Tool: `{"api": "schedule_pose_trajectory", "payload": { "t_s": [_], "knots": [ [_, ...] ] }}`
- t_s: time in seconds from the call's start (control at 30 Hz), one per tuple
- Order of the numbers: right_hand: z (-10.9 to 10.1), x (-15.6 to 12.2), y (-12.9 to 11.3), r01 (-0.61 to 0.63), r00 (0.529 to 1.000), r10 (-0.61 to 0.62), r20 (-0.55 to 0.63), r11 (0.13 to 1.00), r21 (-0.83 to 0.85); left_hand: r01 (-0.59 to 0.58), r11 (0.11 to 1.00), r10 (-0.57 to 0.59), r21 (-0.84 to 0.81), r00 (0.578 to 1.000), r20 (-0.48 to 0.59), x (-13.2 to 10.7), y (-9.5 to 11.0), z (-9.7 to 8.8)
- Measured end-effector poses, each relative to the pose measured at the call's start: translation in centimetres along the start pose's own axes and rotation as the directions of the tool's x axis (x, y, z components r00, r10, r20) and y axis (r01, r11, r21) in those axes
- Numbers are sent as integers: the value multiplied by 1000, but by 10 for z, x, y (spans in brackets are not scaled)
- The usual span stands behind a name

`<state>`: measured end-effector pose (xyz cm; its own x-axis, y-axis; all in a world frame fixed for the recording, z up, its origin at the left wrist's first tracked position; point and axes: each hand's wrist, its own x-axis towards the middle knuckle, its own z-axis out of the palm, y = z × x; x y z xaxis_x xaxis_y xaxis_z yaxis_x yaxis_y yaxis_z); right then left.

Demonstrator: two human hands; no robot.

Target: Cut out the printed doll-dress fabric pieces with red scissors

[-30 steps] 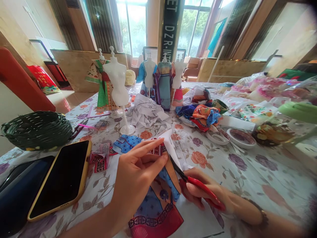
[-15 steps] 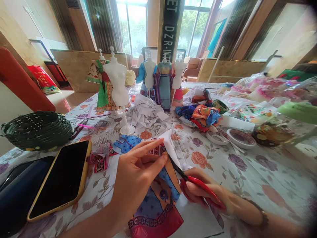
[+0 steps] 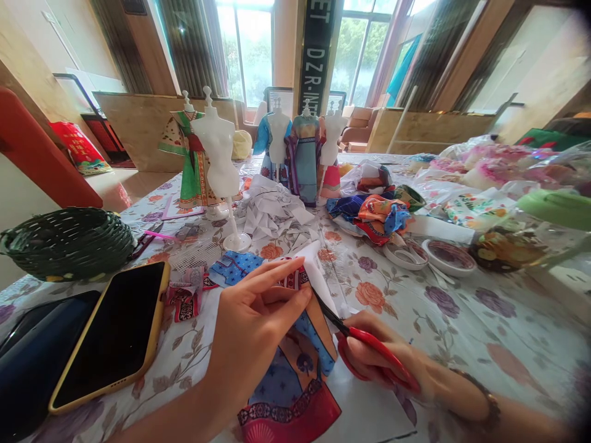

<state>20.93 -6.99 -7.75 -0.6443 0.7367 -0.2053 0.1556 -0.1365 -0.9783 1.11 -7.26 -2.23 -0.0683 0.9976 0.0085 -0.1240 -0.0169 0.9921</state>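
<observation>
My left hand [image 3: 252,332] pinches a printed paper sheet [image 3: 295,381] showing a blue, orange and red doll dress, thumb and fingers closed on its upper edge. My right hand [image 3: 378,357] grips red-handled scissors [image 3: 364,347], whose dark blades point up-left into the sheet's white margin right beside my left fingertips. The sheet lies on the floral tablecloth [image 3: 415,307] near the table's front edge.
A yellow-cased phone [image 3: 111,332] and a dark case [image 3: 32,351] lie at left, behind them a green woven basket [image 3: 67,240]. White doll mannequins [image 3: 219,160], dressed ones [image 3: 305,154], paper scraps [image 3: 272,212], fabric pieces [image 3: 378,215] and small dishes [image 3: 450,255] fill the middle and right.
Almost nothing differs: both hands keep their hold. The scissors have crept slightly along the sheet's edge.
</observation>
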Motion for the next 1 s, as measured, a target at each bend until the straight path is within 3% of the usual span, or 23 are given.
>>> {"api": "schedule_pose_trajectory", "payload": {
  "t_s": [0.3, 0.5, 0.8, 1.0],
  "knots": [
    [5, 0, -16, -94, 996, 94, -7, 996, 3, -26, 999, 26, 43, 1000, 8, 0, 0, -1],
    [7, -2, -19, -70, 997, 70, -25, 997, -20, -55, 998, 53, 43, 998, 30, 0, 2, 0],
    [0, -1, -1, 24, 1000, -23, 18, 996, -91, 11, 1000, -11, -6, 999, 50, 0, 0, 0],
    [-1, -2, 11, 69, 997, -68, 22, 997, -38, -41, 999, 41, 8, 998, 37, -1, 1, 1]
  ]
}}
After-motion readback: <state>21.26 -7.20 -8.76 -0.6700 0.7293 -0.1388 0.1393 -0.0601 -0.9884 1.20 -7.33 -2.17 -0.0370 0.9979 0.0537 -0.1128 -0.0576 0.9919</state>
